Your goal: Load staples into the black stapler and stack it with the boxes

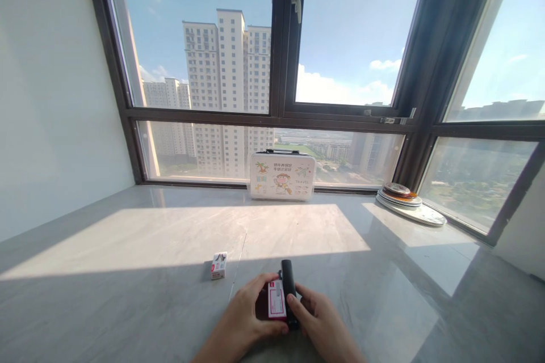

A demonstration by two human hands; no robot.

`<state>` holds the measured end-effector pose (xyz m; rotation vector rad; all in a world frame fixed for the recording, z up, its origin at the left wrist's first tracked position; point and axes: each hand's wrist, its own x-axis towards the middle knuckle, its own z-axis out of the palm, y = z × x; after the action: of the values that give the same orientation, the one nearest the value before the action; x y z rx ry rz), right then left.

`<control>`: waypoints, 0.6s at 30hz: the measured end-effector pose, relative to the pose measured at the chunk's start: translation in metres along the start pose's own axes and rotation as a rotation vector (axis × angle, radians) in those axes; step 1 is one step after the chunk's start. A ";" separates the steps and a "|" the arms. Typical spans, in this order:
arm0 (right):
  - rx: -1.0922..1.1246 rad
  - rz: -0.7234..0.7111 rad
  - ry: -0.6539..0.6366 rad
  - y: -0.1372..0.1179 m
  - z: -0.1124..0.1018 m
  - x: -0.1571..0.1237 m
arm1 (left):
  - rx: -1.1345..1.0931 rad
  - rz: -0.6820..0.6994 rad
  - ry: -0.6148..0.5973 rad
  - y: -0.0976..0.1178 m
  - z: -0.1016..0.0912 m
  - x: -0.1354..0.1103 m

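Note:
Near the bottom centre, my left hand [242, 313] is closed around a small white box with a magenta border [276, 300], thumb at its near end and fingers at its far end. Right against the box's right side lies a black stapler [287, 275], long and rounded. My right hand [324, 324] grips the stapler, its thumb on top and its fingers along the right side. The undersides of both things are hidden. To the left, apart from my hands, a small white and red staple box [218, 266] rests on the grey marbled surface [128, 306].
A white carry case with cartoon prints [283, 176] stands upright against the window. Stacked plates [411, 204] sit in the right corner by the dark window frame [281, 119]. A white wall [51, 96] bounds the left side. Sunlight falls in bright patches across the surface.

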<state>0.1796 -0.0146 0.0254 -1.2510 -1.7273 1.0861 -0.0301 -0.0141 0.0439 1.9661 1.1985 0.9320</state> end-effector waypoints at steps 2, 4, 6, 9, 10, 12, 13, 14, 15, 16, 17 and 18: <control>-0.011 0.013 0.063 0.002 -0.002 -0.002 | -0.001 0.031 0.054 -0.002 -0.005 -0.003; -0.040 0.031 0.108 0.004 -0.003 -0.004 | 0.059 0.032 0.191 -0.008 -0.020 -0.005; -0.075 0.049 0.094 0.006 -0.002 -0.007 | 0.205 -0.062 0.382 -0.021 -0.044 -0.006; -0.132 0.064 0.059 0.002 -0.001 -0.011 | 0.424 -0.344 0.458 -0.044 -0.082 -0.002; -0.153 0.062 0.050 -0.001 -0.001 -0.012 | 0.438 -0.380 0.422 -0.051 -0.091 0.000; -0.189 0.053 0.029 -0.011 -0.001 -0.012 | 0.435 -0.400 0.330 -0.058 -0.099 0.006; -0.205 0.044 0.013 -0.017 -0.001 -0.012 | 0.427 -0.385 0.298 -0.059 -0.098 0.009; -0.217 0.035 -0.002 -0.023 -0.002 -0.012 | 0.423 -0.370 0.269 -0.057 -0.093 0.013; -0.226 0.025 -0.017 -0.029 -0.002 -0.011 | 0.420 -0.354 0.244 -0.055 -0.085 0.016; -0.230 0.012 -0.029 -0.034 -0.002 -0.011 | 0.417 -0.335 0.220 -0.051 -0.076 0.020; -0.232 -0.003 -0.040 -0.038 -0.003 -0.010 | 0.413 -0.315 0.196 -0.046 -0.065 0.023; -0.234 -0.015 -0.045 -0.040 -0.003 -0.010 | 0.410 -0.294 0.174 -0.041 -0.054 0.025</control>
<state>0.1711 -0.0305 0.0627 -1.3614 -1.9388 0.9300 -0.0851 0.0326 0.0459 1.9620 1.8416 0.7593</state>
